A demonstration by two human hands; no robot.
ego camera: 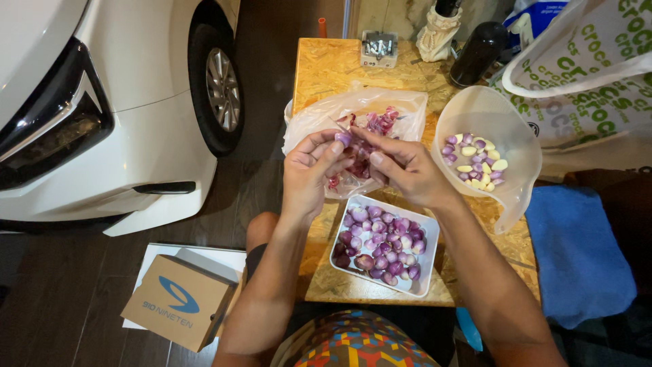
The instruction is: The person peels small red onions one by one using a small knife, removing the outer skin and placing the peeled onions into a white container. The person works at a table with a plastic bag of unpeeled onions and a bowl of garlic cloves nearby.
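My left hand (pixel 309 173) and my right hand (pixel 407 173) meet above a small wooden table (pixel 333 68), fingertips pinching one small purple shallot (pixel 343 138) between them. Under the hands lies a clear plastic bag (pixel 319 115) with reddish-purple peels (pixel 380 122) inside. Close to me, below the hands, a white rectangular tray (pixel 428 234) holds several purple shallots. To the right a clear plastic bowl (pixel 506 119) holds several peeled shallots and pale garlic cloves (pixel 475 163).
A white car (pixel 129 88) stands at the left, its wheel near the table. A cardboard box (pixel 178 300) lies on the floor. A printed bag (pixel 598 75), a dark bottle (pixel 479 53), a small grey box (pixel 379 47) and blue cloth (pixel 577 251) surround the table.
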